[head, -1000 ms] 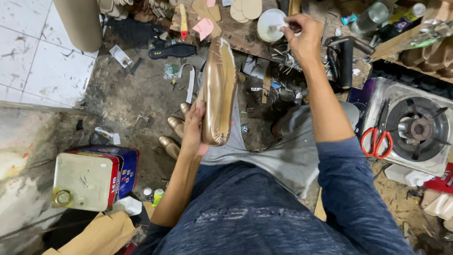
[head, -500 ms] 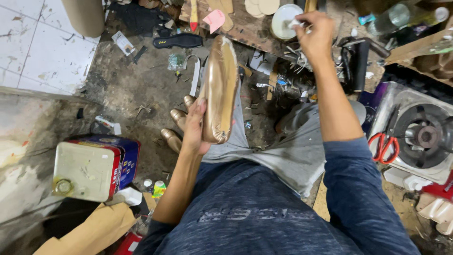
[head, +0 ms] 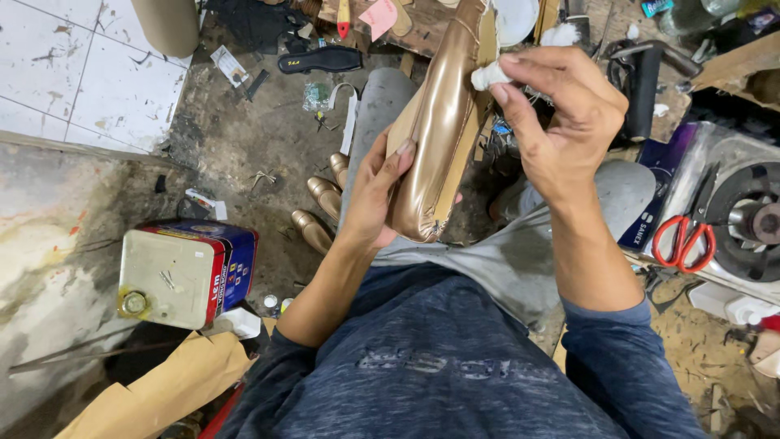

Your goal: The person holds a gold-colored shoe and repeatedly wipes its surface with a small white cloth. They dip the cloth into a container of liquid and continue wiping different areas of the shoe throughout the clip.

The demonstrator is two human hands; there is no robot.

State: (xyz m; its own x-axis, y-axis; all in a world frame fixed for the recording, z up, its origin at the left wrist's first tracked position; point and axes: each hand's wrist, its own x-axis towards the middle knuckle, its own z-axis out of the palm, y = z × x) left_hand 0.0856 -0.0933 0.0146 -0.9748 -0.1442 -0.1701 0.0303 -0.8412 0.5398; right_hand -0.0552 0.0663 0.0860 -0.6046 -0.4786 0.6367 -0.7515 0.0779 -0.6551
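My left hand (head: 378,191) grips a long bronze-coloured shoe upper on its tan last (head: 439,130), holding it upright over my lap near its lower end. My right hand (head: 561,122) pinches a small white wad of cotton (head: 487,76) between thumb and fingers and presses it against the upper's right side near the top. The top of the shoe piece runs out of the view.
A square metal tin (head: 183,272) with a cap stands on the dirty floor at left. Several bronze shoe pieces (head: 321,207) lie beside my knee. Red-handled scissors (head: 686,240) rest at right by a round burner (head: 756,219). A black sole (head: 321,59) lies farther off.
My right hand has come back from the white bowl on the bench with the cotton wad and now touches the shoe upper. The shoe has been brought closer to me.
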